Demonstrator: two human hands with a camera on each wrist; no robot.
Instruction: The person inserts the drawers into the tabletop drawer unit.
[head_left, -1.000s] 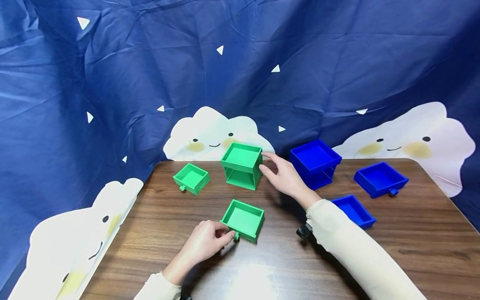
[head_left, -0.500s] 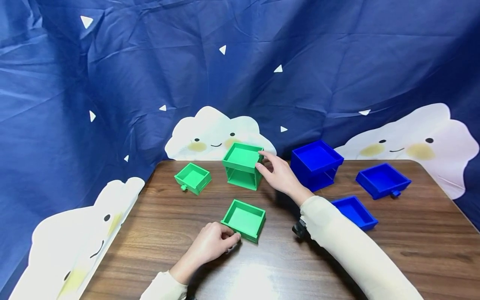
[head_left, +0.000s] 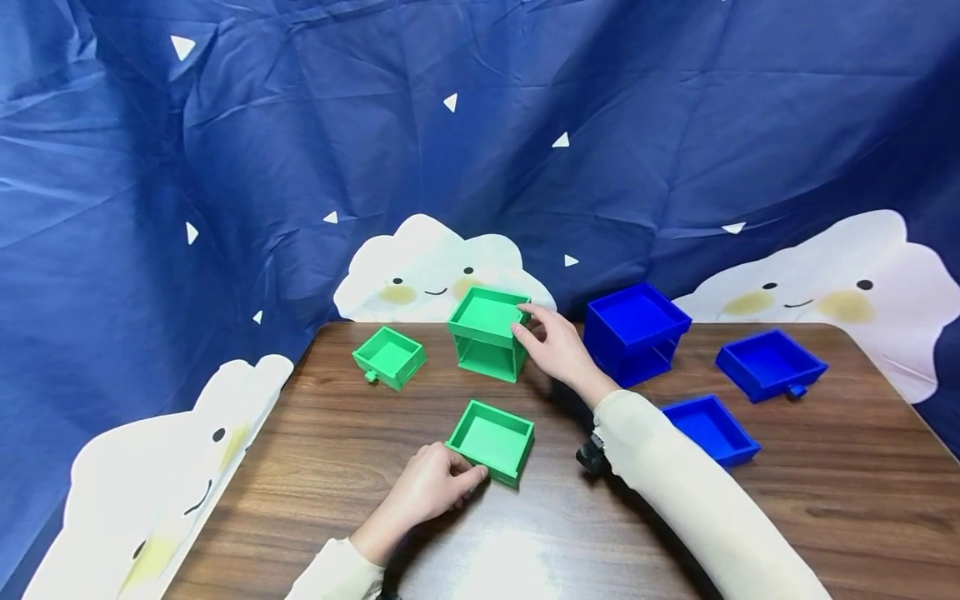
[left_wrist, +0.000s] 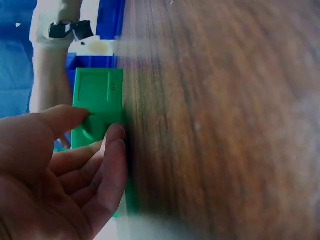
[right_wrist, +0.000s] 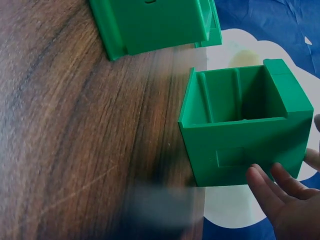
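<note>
- Left hand: its grip pinches the round knob of a green drawer, a shallow, smooth-walled rectangle lying on the wood-grained counter.
- Right hand: grip loose, fingers against the flat side of a boxy, open-fronted green cabinet behind that drawer.
- Left of the cabinet: a second green drawer.
- Right: a blue cabinet.
- Behind: creased blue cloth with scalloped white clouds.

Left hand has advanced rightward, covering the knob of the green drawer overhead. Right hand has shifted left onto the green cabinet, apparently in contact.
</note>
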